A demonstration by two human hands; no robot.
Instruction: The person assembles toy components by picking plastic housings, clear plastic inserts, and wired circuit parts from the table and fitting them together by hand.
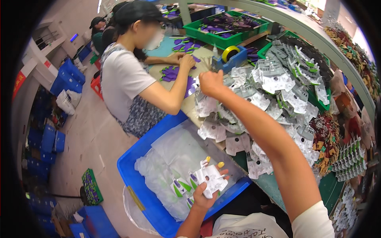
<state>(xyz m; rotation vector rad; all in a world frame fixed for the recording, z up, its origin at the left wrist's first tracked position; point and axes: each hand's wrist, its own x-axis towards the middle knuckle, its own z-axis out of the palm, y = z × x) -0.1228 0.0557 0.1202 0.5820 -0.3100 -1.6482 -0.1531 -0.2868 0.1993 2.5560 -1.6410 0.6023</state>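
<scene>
My left hand [202, 197] grips a white plastic toy part [211, 180] with yellow tips, held above the blue bin. Beneath it, a few white, green and purple pieces [179, 187] lie on the clear plastic liner [162, 152] in the blue bin [129, 158]. Stretched out over the table, my right hand [211, 84] is closed at the near-left edge of a heap of white and grey plastic parts [274, 81]. Its fingertips are hidden, so what they hold cannot be made out. Just beyond it stands a blue tape dispenser [235, 60] with a yellow roll.
At my left a co-worker [129, 71] in a dark cap handles purple pieces [170, 73] on the table. A green tray [262, 33] sits at the back. Red and gold pieces [325, 135] pile up on the right, and a frame bar [309, 27] crosses above the table.
</scene>
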